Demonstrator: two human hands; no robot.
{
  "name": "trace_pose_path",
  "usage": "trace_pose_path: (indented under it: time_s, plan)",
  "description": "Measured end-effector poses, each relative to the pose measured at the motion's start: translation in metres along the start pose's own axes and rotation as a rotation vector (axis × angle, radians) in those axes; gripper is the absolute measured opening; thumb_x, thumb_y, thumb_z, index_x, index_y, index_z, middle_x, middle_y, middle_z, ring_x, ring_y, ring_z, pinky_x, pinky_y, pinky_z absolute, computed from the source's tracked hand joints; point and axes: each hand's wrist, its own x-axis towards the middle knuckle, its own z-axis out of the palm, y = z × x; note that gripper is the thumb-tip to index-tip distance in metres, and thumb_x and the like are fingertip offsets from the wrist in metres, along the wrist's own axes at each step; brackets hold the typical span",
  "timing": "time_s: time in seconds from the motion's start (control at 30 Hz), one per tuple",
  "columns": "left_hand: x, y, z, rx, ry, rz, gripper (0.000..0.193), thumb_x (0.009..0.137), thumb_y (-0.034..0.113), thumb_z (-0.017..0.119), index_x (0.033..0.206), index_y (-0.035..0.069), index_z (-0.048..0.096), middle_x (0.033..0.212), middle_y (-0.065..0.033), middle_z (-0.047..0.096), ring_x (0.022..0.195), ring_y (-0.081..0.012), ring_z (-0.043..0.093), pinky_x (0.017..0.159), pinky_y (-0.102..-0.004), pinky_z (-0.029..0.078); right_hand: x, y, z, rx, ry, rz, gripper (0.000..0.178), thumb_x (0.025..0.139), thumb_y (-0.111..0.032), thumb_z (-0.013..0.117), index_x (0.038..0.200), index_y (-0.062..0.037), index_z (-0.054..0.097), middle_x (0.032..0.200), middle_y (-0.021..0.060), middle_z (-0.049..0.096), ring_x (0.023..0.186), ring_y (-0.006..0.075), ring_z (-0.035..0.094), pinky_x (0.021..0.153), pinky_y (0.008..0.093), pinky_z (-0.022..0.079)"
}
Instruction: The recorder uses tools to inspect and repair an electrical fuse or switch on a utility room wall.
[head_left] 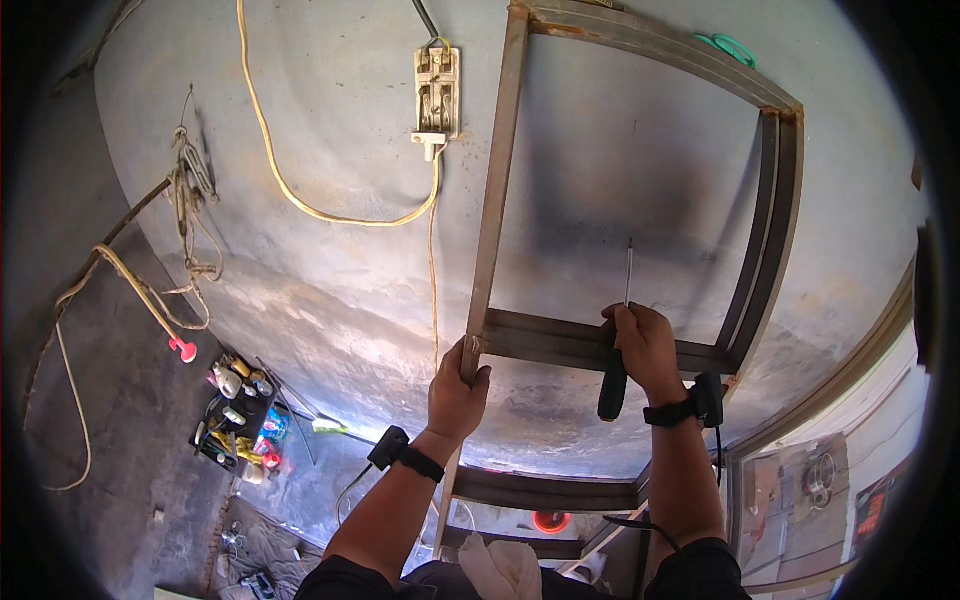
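A brown metal frame (497,180) with rust at its joints rises before a grey wall. My left hand (457,402) is closed round its left upright, just beside the lower crossbar (540,338). In my right hand (645,345) is a screwdriver (613,385); its black handle hangs below the fist and its thin shaft points up. That hand is in front of the same crossbar, toward its right end; whether it touches the bar I cannot tell. The shaft's tip stands apart from the bars, seen against the wall within the frame's opening. Each wrist wears a black strapped device.
An old knife switch (437,95) on the wall feeds a yellowish cable (330,215). Loose wires hang at left, one ending in a red fitting (183,349). Lower left, a small table bears bottles (228,380). Below are more frame bars (545,490) and a red bucket (551,522).
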Motion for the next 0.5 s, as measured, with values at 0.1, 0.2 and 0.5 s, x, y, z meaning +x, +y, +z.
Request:
trace_pose_path:
  time_s: [0.1,0.2,0.5]
  plan:
    - [0.0003,-0.0003,0.0002,-0.017,-0.008,-0.007,0.055,0.086,0.016,0.068,0.136,0.003,0.048,0.121,-0.0214,0.061,0.11,-0.0418,0.06,0.092,-0.0456,0.05,-0.0004,-0.0002,-0.0005,-0.004,0.001,-0.001,0.041,0.096,-0.03,0.044,0.094,0.0026,0.07,0.072,0.0128,0.068,0.064,0.0237,0.064,0.065,0.0358,0.05]
    - [0.0003,-0.0007,0.0004,-0.007,-0.012,-0.011,0.055,0.086,0.016,0.068,0.137,0.004,0.048,0.121,-0.0213,0.061,0.11,-0.0417,0.061,0.091,-0.0455,0.05,-0.0003,-0.0004,-0.0006,-0.01,0.002,0.004,0.042,0.096,-0.03,0.044,0.094,0.0025,0.071,0.072,0.0129,0.068,0.064,0.0238,0.064,0.066,0.036,0.05]
    - [-0.0005,0.002,-0.0013,-0.017,-0.009,-0.015,0.054,0.087,0.015,0.067,0.137,0.005,0.048,0.121,-0.0211,0.062,0.109,-0.0417,0.061,0.091,-0.0454,0.051,-0.0004,-0.0011,-0.0007,-0.009,0.006,-0.01,0.042,0.095,-0.03,0.044,0.095,0.0025,0.071,0.072,0.013,0.068,0.065,0.0243,0.064,0.066,0.0362,0.05]
